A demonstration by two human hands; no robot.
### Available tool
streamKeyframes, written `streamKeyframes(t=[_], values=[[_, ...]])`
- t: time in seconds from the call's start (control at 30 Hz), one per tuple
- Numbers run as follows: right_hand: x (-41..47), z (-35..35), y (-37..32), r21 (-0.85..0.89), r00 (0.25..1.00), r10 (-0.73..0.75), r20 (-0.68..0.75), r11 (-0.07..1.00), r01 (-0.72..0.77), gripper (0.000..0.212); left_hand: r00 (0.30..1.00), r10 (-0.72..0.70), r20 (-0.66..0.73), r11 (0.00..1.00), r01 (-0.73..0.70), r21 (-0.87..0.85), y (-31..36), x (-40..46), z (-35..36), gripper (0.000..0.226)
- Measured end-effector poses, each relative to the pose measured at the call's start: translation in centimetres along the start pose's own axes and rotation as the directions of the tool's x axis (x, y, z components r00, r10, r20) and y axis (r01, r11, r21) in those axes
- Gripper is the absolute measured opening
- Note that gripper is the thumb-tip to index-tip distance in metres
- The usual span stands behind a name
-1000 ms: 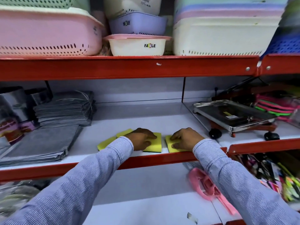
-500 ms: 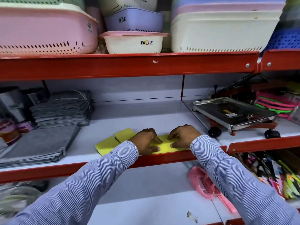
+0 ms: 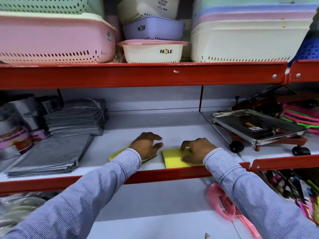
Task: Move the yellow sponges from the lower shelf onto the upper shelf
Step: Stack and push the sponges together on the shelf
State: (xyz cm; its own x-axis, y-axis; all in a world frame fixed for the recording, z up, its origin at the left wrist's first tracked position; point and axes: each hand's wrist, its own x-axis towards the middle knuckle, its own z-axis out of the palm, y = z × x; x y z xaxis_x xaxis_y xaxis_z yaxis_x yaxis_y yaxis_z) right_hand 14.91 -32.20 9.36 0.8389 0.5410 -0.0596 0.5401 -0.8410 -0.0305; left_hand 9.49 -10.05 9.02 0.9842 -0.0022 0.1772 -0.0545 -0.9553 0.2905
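Two yellow sponges lie near the front edge of the white middle shelf (image 3: 174,123). My left hand (image 3: 146,145) rests flat on the left sponge (image 3: 117,153), fingers spread forward; my hand and sleeve hide most of it, and a dark underside edge shows. To the right, my right hand (image 3: 196,150) has its fingers curled on top of the right sponge (image 3: 172,158), thumb against its near side. A narrow gap of bare shelf separates the two sponges. The white shelf below (image 3: 155,209) shows no sponges.
Grey cloth stacks (image 3: 51,154) and tins (image 3: 17,135) fill the shelf's left. A steel tray on wheels (image 3: 259,126) stands right. The top red shelf (image 3: 138,75) is packed with plastic baskets (image 3: 51,40). A pink plastic tool (image 3: 222,207) lies below.
My left hand slid left and back onto the left sponge, covering it. My right hand stayed on the right sponge, now apart from the left one. The camera moved closer.
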Motion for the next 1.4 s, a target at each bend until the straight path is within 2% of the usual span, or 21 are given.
streamKeyframes(t=[0.1, 0.17, 0.4, 0.53, 0.87, 1.07, 1.13, 1.2, 1.3, 1.4], values=[[-0.3, 0.2, -0.7, -0.058, 1.0, -0.023, -0.003, 0.998, 0.023, 0.044, 0.963, -0.256, 0.079, 0.944, 0.231, 0.236, -2.3, 0.0, -0.8, 0.059], [-0.4, 0.1, -0.9, -0.057, 1.0, -0.019, -0.012, 0.998, 0.019, 0.044, 0.944, -0.293, 0.149, 0.936, 0.252, 0.244, -3.4, -0.3, -0.7, 0.061], [-0.3, -0.1, -1.2, -0.053, 1.0, -0.019, 0.003, 0.998, 0.019, 0.041, 0.976, -0.061, 0.208, 0.998, 0.056, 0.03, -4.1, -1.5, -0.3, 0.05], [-0.2, 0.0, -1.4, -0.058, 1.0, -0.019, -0.002, 0.998, 0.019, 0.041, 0.98, 0.02, 0.197, 1.0, -0.019, -0.006, -2.8, -2.0, 0.5, 0.05], [0.1, 0.3, -1.8, -0.052, 0.999, 0.029, 0.023, 0.998, -0.028, 0.042, 0.986, 0.038, 0.162, 0.999, -0.041, 0.014, -2.1, -3.2, 0.5, 0.051], [-0.1, 0.2, -1.9, -0.022, 0.999, 0.029, 0.034, 0.999, -0.029, 0.051, 0.987, 0.047, 0.157, 0.998, -0.042, -0.037, -2.8, -3.6, -0.6, 0.046], [-0.1, 0.1, -2.0, -0.044, 0.999, 0.022, 0.042, 0.999, -0.02, 0.051, 0.995, -0.007, 0.098, 1.0, 0.007, 0.0, -3.8, -3.5, -1.6, 0.049], [-0.3, 0.0, -2.0, -0.05, 0.999, 0.027, 0.037, 0.998, -0.025, 0.048, 0.986, -0.144, 0.086, 0.983, 0.132, 0.127, -5.4, -3.6, -2.6, 0.057], [-0.4, -0.1, -2.1, -0.042, 0.999, 0.039, 0.034, 0.998, -0.038, 0.047, 0.918, -0.338, 0.208, 0.919, 0.274, 0.284, -7.8, -4.0, -3.3, 0.066], [-0.4, -0.1, -2.3, -0.052, 0.999, 0.038, 0.038, 0.998, -0.036, 0.046, 0.911, -0.319, 0.263, 0.933, 0.253, 0.256, -8.9, -4.4, -3.3, 0.062]])
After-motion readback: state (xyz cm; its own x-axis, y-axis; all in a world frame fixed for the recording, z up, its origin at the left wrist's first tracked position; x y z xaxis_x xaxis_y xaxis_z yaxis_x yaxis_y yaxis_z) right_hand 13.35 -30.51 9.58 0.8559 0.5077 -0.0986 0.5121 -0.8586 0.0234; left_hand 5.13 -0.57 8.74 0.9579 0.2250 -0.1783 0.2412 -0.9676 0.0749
